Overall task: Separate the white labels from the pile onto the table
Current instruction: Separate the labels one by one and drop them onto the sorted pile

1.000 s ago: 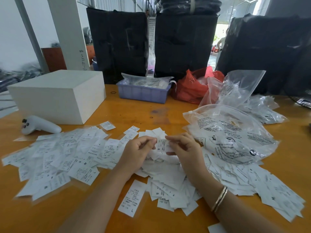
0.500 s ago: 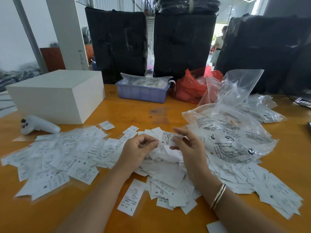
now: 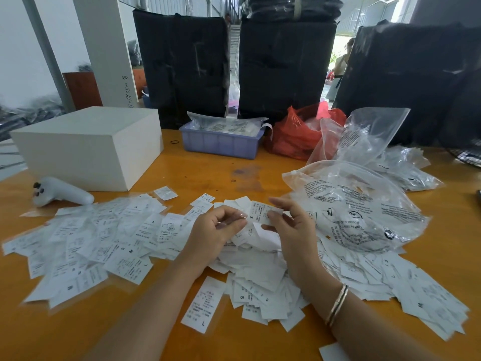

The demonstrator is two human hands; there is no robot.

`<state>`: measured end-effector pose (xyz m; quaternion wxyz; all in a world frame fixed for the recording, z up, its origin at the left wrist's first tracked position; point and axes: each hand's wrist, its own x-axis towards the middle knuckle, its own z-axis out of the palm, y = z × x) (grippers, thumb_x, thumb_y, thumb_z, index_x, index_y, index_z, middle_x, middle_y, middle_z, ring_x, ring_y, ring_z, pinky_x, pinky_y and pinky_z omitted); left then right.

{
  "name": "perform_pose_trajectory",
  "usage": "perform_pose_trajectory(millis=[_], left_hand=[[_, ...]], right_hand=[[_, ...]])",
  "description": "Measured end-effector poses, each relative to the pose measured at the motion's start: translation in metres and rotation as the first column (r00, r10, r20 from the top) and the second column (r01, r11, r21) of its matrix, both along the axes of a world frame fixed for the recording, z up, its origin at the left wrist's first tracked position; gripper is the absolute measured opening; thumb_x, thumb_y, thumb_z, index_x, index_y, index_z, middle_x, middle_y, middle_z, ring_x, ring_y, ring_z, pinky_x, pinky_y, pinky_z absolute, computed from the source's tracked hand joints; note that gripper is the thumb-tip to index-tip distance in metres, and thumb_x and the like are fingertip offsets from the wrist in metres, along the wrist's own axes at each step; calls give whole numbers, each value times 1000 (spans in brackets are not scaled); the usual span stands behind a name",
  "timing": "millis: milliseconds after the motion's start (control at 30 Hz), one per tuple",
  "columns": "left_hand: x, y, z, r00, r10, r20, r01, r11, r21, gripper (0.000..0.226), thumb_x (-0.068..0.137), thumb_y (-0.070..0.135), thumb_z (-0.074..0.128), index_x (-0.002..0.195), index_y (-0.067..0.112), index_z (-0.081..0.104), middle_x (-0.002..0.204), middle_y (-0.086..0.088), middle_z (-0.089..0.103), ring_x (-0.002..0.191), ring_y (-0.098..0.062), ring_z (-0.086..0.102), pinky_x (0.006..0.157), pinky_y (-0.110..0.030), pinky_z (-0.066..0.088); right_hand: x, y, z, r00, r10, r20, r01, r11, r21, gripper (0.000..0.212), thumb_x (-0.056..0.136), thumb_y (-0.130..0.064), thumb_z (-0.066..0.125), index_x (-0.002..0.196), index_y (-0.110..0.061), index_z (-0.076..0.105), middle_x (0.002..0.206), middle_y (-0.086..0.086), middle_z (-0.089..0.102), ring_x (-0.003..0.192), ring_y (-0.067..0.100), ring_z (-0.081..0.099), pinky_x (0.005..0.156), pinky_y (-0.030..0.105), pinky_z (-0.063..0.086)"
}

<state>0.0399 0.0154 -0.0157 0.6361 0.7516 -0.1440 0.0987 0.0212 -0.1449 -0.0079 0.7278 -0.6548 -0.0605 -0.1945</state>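
Both hands raised just over the middle pile (image 3: pixel 255 272) of white labels. Right hand (image 3: pixel 291 230): fingers pinch the right edge of one label (image 3: pixel 260 213), marked S, held up off the heap. Left hand (image 3: pixel 216 230): fingers curled, tips closed on the same label's left side; exact contact partly hidden by the knuckles.

Sorted spread of labels (image 3: pixel 88 241) lies flat to the left, well apart from the desk's near edge. Another loose drift (image 3: pixel 390 280) runs out to the right. One single label (image 3: pixel 204 303), marked L, lies alone between the forearms.

Bare orange desk (image 3: pixel 208 175) shows beyond the hands, and along the near edge.

Just right of the right hand, a bulging clear printed bag (image 3: pixel 359 204) touches the pile and crowds that side. Further back: white box (image 3: pixel 88 147), white controller (image 3: pixel 62 191) beside it, blue tray (image 3: pixel 221 144), red bag (image 3: pixel 294 136), more clear bags (image 3: pixel 369 134).
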Motion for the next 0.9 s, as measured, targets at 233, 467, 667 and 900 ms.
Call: perform_pose_trajectory(millis=[233,467,667,900], left_hand=[[1,1,-1,1000,17,7,-17,1000,11,11,83,22,71,86,32,69,87,22,70,87,8,63,70,-5,46],[1,1,-1,1000,4,-10,-4,1000,-10,10,83,21,71,86,31,70,88,20,71,88,5,64,71,-7,47],[0,1,0,1000,4,4,-4,1000,-11,12,83,21,71,86,32,69,89,23,70,88,7,63,70,-4,45],[1,1,-1,1000,-7,-13,6,1000,-11,10,84,22,70,87,31,70,89,21,71,89,6,63,70,-6,47]], right_hand=[[1,0,-2,1000,14,-3,-15,995,-96,26,90,-1,58,96,-25,66,85,-14,69,76,9,68,66,25,56],[1,-2,0,1000,-4,-31,5,999,33,26,89,1,59,92,-23,67,95,1,66,80,10,68,64,18,54],[-1,0,-2,999,48,-11,-49,995,-92,25,90,1,58,96,-21,66,86,-9,69,76,9,69,65,20,54],[1,-2,0,1000,14,-11,-14,1000,-5,26,89,2,58,95,-22,66,94,-1,67,81,10,69,65,20,54]])
